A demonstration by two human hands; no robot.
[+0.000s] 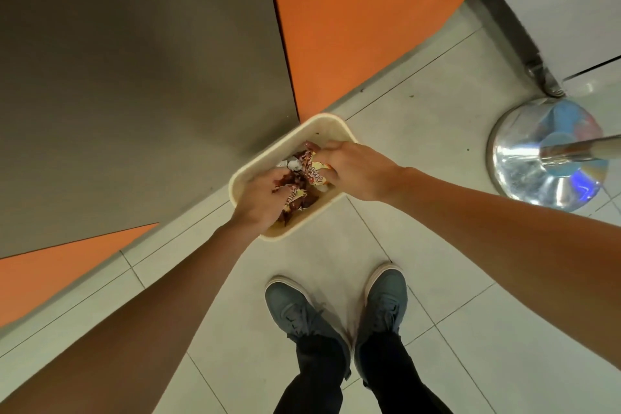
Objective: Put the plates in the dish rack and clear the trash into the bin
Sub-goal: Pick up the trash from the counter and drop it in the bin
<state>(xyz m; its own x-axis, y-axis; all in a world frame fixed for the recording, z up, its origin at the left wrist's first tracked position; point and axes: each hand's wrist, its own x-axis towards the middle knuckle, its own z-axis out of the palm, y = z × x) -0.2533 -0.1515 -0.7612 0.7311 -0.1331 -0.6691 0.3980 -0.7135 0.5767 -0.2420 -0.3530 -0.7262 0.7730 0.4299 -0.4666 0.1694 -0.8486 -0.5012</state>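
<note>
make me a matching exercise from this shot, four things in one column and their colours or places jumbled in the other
Things:
1. bin
2. wrappers
3. shoes
4. metal stand base

Descriptions:
A. grey-blue, on the floor tiles
B. shiny silver, far right
C. cream, rectangular, beside the grey panel
D. crumpled, under both hands, over the bin

Pairs: 1-C, 2-D, 3-A, 4-B

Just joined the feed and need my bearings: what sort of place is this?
Probably a public eatery or canteen floor, not a home kitchen: pale floor tiles, orange and grey panels, and a chrome stanchion base. Both hands drop snack wrappers into a cream bin.
</note>
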